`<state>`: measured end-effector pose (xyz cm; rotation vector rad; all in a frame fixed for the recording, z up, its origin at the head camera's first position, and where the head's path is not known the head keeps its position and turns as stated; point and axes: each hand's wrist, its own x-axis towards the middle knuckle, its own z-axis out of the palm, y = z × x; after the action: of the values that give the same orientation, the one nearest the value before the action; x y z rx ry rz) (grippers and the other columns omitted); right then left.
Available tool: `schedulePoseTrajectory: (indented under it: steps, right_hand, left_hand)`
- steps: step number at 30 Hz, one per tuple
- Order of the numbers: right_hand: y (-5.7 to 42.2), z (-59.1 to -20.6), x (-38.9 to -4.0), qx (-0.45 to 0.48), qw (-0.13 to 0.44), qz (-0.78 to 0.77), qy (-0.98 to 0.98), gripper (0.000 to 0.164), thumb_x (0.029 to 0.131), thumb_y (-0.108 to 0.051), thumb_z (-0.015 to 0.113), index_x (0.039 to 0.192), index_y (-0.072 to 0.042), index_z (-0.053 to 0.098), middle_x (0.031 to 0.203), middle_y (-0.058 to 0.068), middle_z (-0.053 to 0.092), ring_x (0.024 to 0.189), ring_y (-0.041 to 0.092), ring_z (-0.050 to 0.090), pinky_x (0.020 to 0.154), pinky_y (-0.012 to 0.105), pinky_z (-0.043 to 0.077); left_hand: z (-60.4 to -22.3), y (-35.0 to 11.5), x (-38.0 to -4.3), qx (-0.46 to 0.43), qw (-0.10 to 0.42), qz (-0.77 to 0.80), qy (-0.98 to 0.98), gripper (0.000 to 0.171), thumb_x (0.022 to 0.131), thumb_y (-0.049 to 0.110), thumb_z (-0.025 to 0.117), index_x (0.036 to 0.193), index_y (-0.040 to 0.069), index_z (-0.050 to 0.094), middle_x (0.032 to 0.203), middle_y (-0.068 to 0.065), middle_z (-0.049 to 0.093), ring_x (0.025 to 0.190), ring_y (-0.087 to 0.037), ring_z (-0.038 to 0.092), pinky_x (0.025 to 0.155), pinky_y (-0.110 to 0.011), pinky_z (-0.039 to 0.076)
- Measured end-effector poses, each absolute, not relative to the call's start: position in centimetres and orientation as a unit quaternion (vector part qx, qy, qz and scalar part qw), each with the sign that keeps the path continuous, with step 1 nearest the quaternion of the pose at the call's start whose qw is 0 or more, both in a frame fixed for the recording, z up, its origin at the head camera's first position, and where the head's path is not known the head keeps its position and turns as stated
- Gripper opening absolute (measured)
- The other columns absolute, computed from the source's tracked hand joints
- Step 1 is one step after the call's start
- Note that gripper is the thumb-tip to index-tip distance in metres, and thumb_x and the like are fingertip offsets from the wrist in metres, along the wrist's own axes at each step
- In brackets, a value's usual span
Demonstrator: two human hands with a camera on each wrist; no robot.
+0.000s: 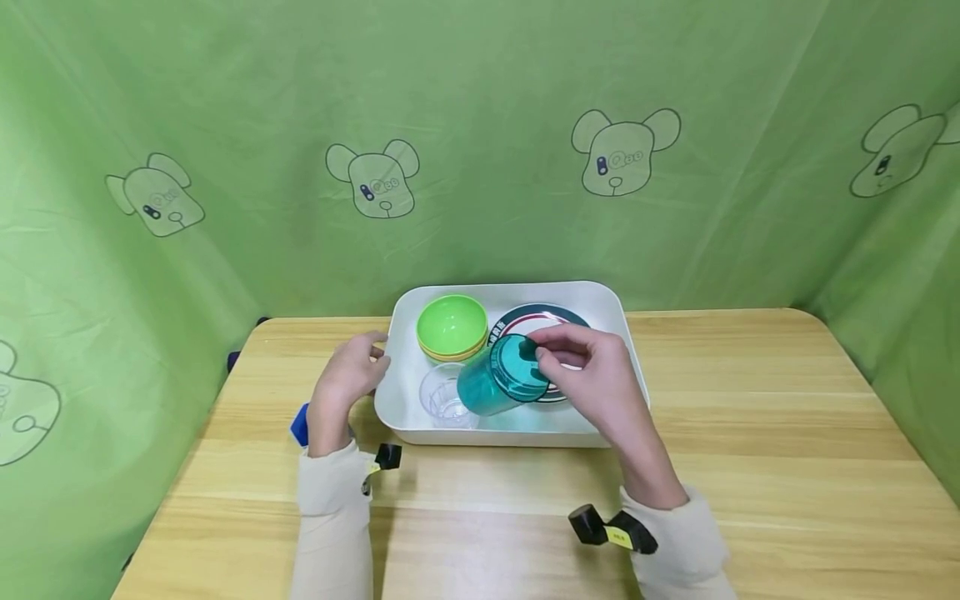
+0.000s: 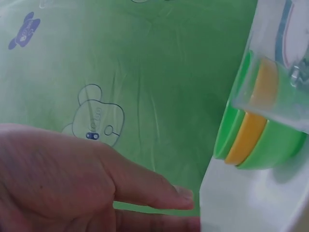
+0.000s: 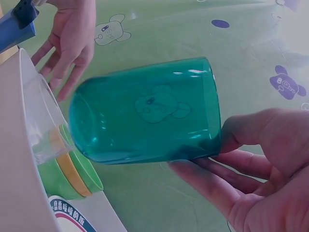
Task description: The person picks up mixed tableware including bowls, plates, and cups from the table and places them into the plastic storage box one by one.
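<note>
My right hand pinches a translucent teal plastic cup by its rim, thumb on one side and fingers on the other. Tilted, the cup hangs over a white tray. At the tray's left side is my left hand, its thumb straight and its fingertips at the tray's edge. Inside the tray stand stacked green and yellow bowls. A clear cup is in front of them, partly behind the teal cup. A plate with a dark rim lies at the right, partly covered by my right hand.
The tray stands at the back of a wooden table, close to a green curtain printed with bear heads. A blue object shows beside my left wrist. Black wrist cameras stick out from both sleeves.
</note>
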<state>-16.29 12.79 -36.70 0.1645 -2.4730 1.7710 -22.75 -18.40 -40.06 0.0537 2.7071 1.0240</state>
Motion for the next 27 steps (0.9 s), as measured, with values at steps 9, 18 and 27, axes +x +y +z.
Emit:
schedulePoseTrajectory:
  steps: [9, 18, 27]
  right_hand:
    - [12.7, -37.0, -16.6, 0.038, 0.066, 0.597, -0.799, 0.021, 0.094, -0.002, 0.069, 0.114, -0.001, 0.076, 0.116, 0.016, 0.071, 0.102, 0.028, 0.072, 0.083, 0.018, 0.057]
    - [12.4, -37.3, -16.8, 0.037, 0.112, 0.598, -0.793, 0.019, 0.093, -0.002, 0.071, 0.111, 0.0, 0.077, 0.113, 0.015, 0.072, 0.097, 0.025, 0.073, 0.083, 0.018, 0.057]
    - [11.4, -37.6, -16.6, 0.049, 0.146, 0.603, -0.783, 0.018, 0.092, -0.001, 0.072, 0.109, -0.001, 0.078, 0.112, 0.011, 0.073, 0.096, 0.023, 0.073, 0.086, 0.02, 0.057]
  left_hand:
    - [-37.9, -17.9, -21.4, 0.057, 0.045, 0.402, 0.913, 0.04, 0.104, 0.007, 0.052, 0.143, -0.006, 0.053, 0.127, -0.027, 0.065, 0.113, -0.04, 0.066, 0.088, -0.044, 0.061]
    - [-34.9, -15.3, -19.1, 0.187, 0.012, 0.49, 0.851, 0.036, 0.102, 0.005, 0.06, 0.137, -0.002, 0.06, 0.128, -0.017, 0.067, 0.116, -0.03, 0.067, 0.089, -0.036, 0.061]
    - [-34.1, -12.5, -17.5, 0.227, 0.007, 0.503, 0.834, 0.038, 0.1, 0.014, 0.069, 0.136, 0.003, 0.064, 0.135, -0.01, 0.065, 0.125, -0.025, 0.062, 0.093, -0.034, 0.058]
